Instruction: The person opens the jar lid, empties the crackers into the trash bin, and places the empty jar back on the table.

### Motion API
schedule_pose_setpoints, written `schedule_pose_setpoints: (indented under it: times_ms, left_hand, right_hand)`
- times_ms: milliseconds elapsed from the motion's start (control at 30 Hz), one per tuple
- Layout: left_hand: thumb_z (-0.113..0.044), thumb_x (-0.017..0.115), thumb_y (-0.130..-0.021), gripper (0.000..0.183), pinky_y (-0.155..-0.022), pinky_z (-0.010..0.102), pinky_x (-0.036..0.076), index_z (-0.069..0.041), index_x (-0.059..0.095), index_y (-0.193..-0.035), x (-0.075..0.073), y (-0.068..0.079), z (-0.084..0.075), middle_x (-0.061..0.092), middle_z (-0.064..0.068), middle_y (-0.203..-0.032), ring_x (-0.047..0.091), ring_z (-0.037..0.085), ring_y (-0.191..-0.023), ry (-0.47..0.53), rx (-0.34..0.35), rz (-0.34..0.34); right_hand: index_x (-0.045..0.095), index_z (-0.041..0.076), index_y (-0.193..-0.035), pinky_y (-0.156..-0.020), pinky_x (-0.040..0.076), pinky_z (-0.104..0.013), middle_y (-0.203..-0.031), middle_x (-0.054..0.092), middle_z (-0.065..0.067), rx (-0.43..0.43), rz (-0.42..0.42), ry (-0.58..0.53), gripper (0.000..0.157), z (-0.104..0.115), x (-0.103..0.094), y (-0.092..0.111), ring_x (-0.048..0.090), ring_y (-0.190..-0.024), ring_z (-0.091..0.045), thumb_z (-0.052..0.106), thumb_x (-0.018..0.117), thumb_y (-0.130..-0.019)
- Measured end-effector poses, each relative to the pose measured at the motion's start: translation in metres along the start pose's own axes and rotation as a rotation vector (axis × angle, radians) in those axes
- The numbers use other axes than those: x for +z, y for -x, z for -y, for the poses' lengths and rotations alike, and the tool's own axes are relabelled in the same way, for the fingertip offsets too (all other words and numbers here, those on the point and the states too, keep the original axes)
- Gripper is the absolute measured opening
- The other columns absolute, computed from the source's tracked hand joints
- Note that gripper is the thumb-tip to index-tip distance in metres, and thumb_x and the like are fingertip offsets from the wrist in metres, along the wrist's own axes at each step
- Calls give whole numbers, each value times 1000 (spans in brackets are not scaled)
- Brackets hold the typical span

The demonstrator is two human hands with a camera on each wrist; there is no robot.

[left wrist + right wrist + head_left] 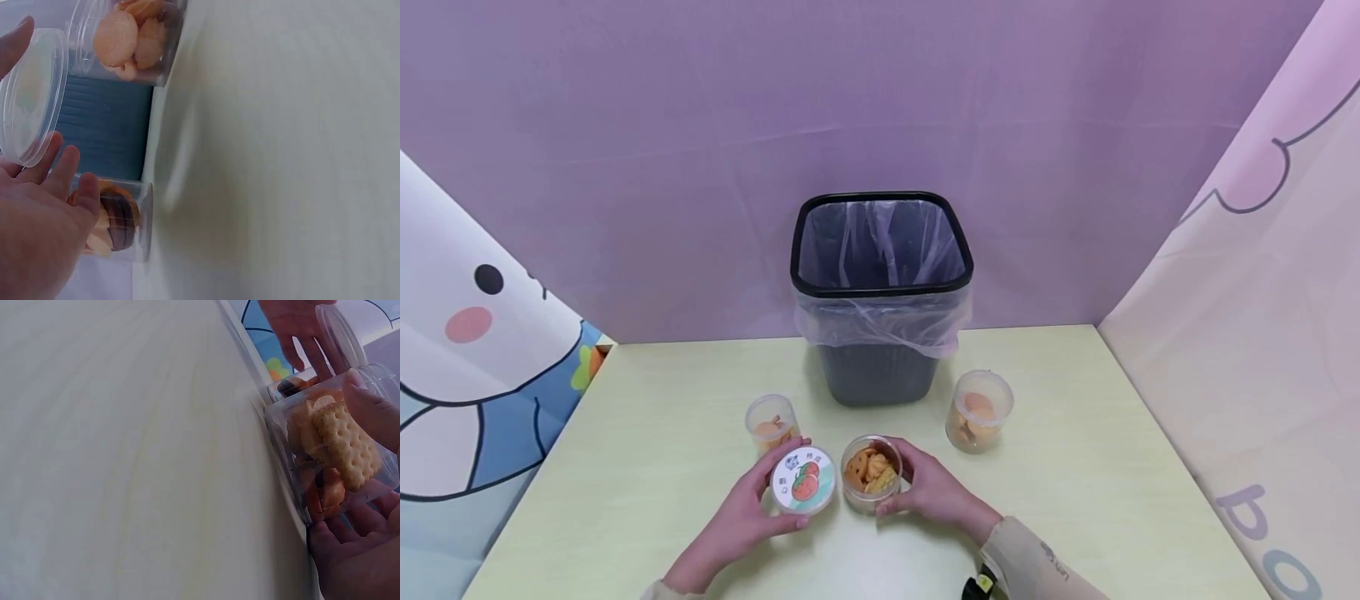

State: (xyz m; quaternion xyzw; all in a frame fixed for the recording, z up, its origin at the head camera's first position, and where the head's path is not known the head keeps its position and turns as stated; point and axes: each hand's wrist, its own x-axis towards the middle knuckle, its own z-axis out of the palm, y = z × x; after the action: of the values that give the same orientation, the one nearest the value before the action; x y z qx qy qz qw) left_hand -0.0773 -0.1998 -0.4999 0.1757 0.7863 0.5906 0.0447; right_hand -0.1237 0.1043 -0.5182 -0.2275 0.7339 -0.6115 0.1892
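Note:
My left hand [748,508] holds a round clear-rimmed lid [803,480] with a red-fruit label, its thumb and fingers at opposite edges. In the left wrist view the lid [32,97] is tilted above the table. Just right of it, an uncovered clear plastic jar [871,475] is in the grip of my right hand [936,492]. Mixed biscuits fill this jar, and a rectangular biscuit [350,447] shows through its side in the right wrist view. The jar's base is down at the tabletop.
A second clear jar of biscuits [771,422] stands just beyond my left fingers. Another biscuit jar [979,412] is at the right. Behind them stands a dark waste bin [880,375] with a thin plastic liner, near the purple back curtain [700,167].

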Motion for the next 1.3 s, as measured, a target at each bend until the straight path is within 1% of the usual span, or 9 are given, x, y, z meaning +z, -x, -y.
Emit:
schedule_pose_setpoints:
  times_ms: [100,200,300,433,633,867,1000,1167,1300]
  left_hand:
    - [-11,91,-68,98,-107,20,25,-16,40,-151,-1,2,2,43,3,-154,36,8,-139,-18,-10,7]
    - [-14,92,-67,97,-111,37,26,-16,42,-150,-1,2,4,45,1,-152,38,17,-139,-45,-32,10]
    - [-17,93,-66,96,-108,58,25,-19,44,-149,0,1,6,48,1,-149,41,28,-136,-74,-69,25]
    - [-21,93,-64,96,-107,67,22,-20,46,-148,2,0,9,49,3,-148,43,35,-132,-99,-101,62]
    - [-24,93,-64,97,-108,70,18,-16,45,-148,5,-1,11,47,10,-149,37,41,-137,-109,-78,102]
    - [-24,93,-63,97,-108,68,20,-12,46,-147,7,-2,10,48,15,-146,37,44,-136,-124,-124,135]
    - [-22,93,-62,98,-110,66,19,-12,46,-147,7,-2,8,48,12,-148,34,43,-139,-144,-144,148]
    - [-24,93,-61,99,-111,65,19,-9,46,-147,7,-2,6,46,10,-150,31,42,-141,-204,-121,161]
    - [-24,93,-63,96,-110,66,19,-10,47,-146,8,-2,4,46,11,-150,30,44,-142,-225,-104,149]
  right_hand:
    - [44,13,-148,-113,29,-27,-147,50,-1,-9,-2,0,91,0,1,0,44,-137,-21,5,89,-69]
    - [44,12,-148,-112,29,-27,-147,50,-2,-6,-2,2,91,0,1,0,43,-137,-21,5,89,-70]
    - [44,12,-148,-112,30,-27,-146,50,-1,4,-4,11,90,1,1,1,44,-137,-20,6,89,-70]
    - [45,13,-148,-112,30,-28,-145,51,1,16,-8,26,89,2,0,1,44,-136,-19,8,89,-71]
    - [45,15,-147,-112,30,-28,-146,51,2,8,-4,19,89,-1,0,0,44,-137,-18,8,89,-71]
    - [46,16,-147,-112,30,-28,-145,51,4,8,-3,22,88,-1,-1,0,44,-137,-17,9,90,-71]
    - [46,16,-147,-113,30,-28,-146,51,3,3,-2,24,88,-2,-1,0,44,-137,-19,10,90,-71]
    - [46,16,-147,-112,30,-28,-147,50,2,-3,3,28,88,-3,-1,0,43,-137,-21,11,90,-70]
    - [46,17,-147,-112,30,-28,-147,50,3,1,3,34,89,-3,-1,0,44,-137,-19,12,90,-70]
